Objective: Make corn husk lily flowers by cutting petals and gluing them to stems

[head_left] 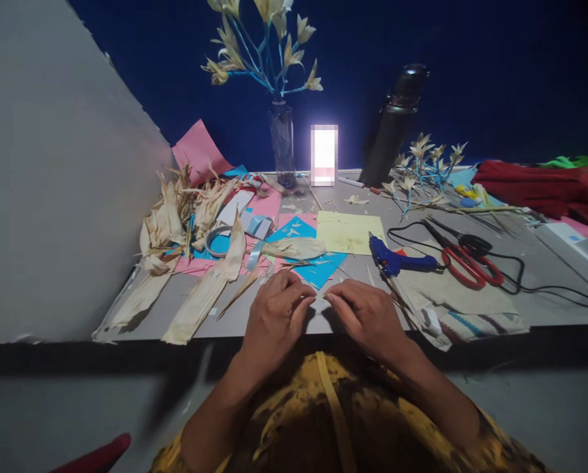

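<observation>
Near the table's front edge, my left hand [280, 312] has its thumb and fingertips pinched together. My right hand [370, 314] faces it a short gap away, also in a pinch. Whatever either pinch holds is too small to name. Just beyond the fingers lies blue paper [318, 270] with pale husk scraps on it. A dried husk piece [296, 247] rests across the paper, and a yellow sheet [350, 231] is behind. To the right is a blue glue gun [405, 263]. Long husk strips [200, 305] lie to the left.
A glass vase [282, 141] of husk flowers, a bright screen [324, 154] and a tilted dark flask [392, 125] stand at the back. Red-handled scissors [471, 266] and a black cord are right. A husk heap [170, 213] and a tape roll [218, 242] are left.
</observation>
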{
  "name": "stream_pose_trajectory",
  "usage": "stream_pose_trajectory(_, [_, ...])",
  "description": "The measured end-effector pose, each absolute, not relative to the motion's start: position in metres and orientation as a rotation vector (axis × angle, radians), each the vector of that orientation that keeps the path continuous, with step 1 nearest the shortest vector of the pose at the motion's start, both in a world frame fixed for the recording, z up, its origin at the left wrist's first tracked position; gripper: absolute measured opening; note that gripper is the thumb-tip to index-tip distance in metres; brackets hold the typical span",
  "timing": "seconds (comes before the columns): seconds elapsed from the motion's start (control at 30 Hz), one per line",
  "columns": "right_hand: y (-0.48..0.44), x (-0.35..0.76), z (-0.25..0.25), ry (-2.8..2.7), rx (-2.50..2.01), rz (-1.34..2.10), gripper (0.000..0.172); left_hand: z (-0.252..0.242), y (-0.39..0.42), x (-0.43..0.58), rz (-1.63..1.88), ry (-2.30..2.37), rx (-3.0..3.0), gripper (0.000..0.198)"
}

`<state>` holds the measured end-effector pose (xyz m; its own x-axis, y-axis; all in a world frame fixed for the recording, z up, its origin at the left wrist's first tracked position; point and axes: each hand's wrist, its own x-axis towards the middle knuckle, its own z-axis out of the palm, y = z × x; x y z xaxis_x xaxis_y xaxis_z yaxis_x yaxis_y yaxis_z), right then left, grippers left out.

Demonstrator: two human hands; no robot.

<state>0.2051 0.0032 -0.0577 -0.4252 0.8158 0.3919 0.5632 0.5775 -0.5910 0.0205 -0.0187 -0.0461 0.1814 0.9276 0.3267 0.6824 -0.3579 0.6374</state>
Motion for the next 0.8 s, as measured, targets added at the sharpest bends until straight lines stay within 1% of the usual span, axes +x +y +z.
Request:
stream_pose_trajectory(0.1, [0.004, 0.205, -0.059, -2.126, -1.099, 0.494, 0.019, -0.047, -0.019, 0.017, 1.005, 1.534, 2.081, 0.014])
stream_pose_trajectory(0.2, [0.005, 0.207, -0.058, -2.086, -1.116, 0.479, 0.018, -0.044, -0.02, 0.012, 1.104, 1.622, 2.06, 0.015])
stream_pose_trajectory(0.23, [0.006, 0.207, -0.057, -2.08, -1.116, 0.475, 0.018, -0.042, -0.021, 0.011, 1.141, 1.676, 2.075, 0.017])
stream_pose_trajectory(0.33, [0.006, 0.207, -0.055, -2.09, -1.104, 0.465, 0.018, -0.036, -0.023, 0.015, 1.185, 1.74, 2.175, 0.034])
stream_pose_trajectory(0.37, [0.006, 0.206, -0.054, -2.094, -1.099, 0.466, 0.018, -0.035, -0.023, 0.018, 1.175, 1.713, 2.205, 0.036])
stream_pose_trajectory(0.5, [0.002, 0.201, -0.054, -2.102, -1.08, 0.491, 0.018, -0.039, -0.021, 0.033, 1.133, 1.634, 2.213, 0.016])
stream_pose_trajectory(0.67, [0.0, 0.201, -0.059, -2.101, -1.119, 0.517, 0.019, -0.048, -0.017, 0.033, 1.113, 1.716, 2.166, 0.014])
stream_pose_trajectory(0.8, [0.003, 0.205, -0.054, -1.972, -1.203, 0.586, 0.019, -0.048, -0.015, 0.021, 1.137, 1.627, 2.101, 0.018])
